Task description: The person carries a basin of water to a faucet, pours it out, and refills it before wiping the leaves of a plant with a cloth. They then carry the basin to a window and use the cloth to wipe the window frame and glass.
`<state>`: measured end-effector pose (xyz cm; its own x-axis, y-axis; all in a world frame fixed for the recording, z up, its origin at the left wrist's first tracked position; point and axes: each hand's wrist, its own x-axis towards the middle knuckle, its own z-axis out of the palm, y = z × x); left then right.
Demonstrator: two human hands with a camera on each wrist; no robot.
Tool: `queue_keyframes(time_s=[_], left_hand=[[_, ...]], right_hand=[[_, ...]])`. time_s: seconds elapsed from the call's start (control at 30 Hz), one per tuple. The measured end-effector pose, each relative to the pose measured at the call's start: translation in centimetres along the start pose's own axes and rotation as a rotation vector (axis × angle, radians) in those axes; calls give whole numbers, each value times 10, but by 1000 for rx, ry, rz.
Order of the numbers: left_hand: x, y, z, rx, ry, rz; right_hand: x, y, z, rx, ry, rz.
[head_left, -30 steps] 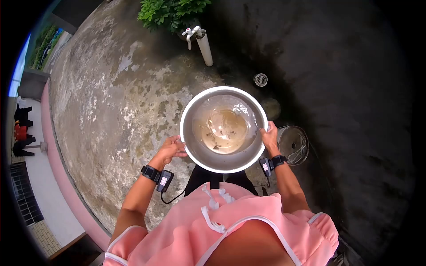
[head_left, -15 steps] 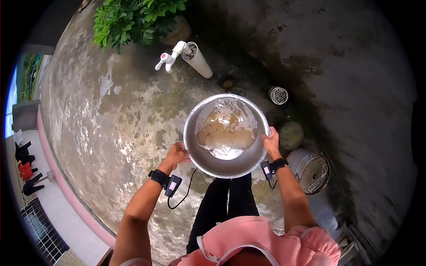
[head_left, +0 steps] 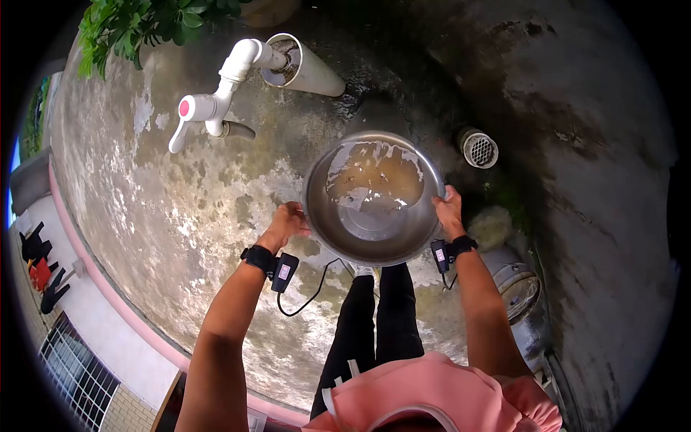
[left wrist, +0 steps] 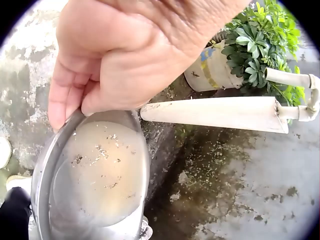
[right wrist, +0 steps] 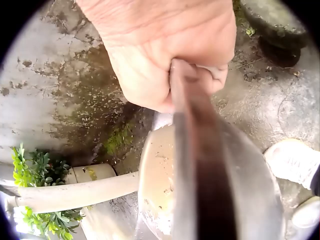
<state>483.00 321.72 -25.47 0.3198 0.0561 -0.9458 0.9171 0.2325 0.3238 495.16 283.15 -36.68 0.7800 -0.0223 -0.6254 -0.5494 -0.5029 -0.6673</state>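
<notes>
Since the earlier frame, bowl (head_left: 373, 198) is tipped further away, murky water pooled at its far wall. Left hand (head_left: 288, 222) and right hand (head_left: 449, 213) are curled over opposite rims; fingertips are hidden beneath. Stained wet concrete (head_left: 180, 216) lies below, tap (head_left: 209, 108) and drain (head_left: 479, 149) beyond. Rim is tilted toward drain.

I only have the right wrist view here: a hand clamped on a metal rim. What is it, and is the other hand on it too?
Observer: A steel basin; the left hand grips the opposite rim.
Operator: Anything inside?
Observer: Murky brownish water with dark specks, pooled toward the far side.
Operator: Is the basin level?
Observer: No, tilted away from the person, toward the white pipe.
Operator: Anything on the ground nearby?
Observer: A round drain grate sits just right of the basin.
</notes>
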Motion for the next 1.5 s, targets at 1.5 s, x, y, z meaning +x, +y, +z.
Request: queue_keyframes(time_s=[1.5], left_hand=[[-139, -21, -73, -373, 72, -141]], right_hand=[[-60, -210, 31, -434, -452, -263]])
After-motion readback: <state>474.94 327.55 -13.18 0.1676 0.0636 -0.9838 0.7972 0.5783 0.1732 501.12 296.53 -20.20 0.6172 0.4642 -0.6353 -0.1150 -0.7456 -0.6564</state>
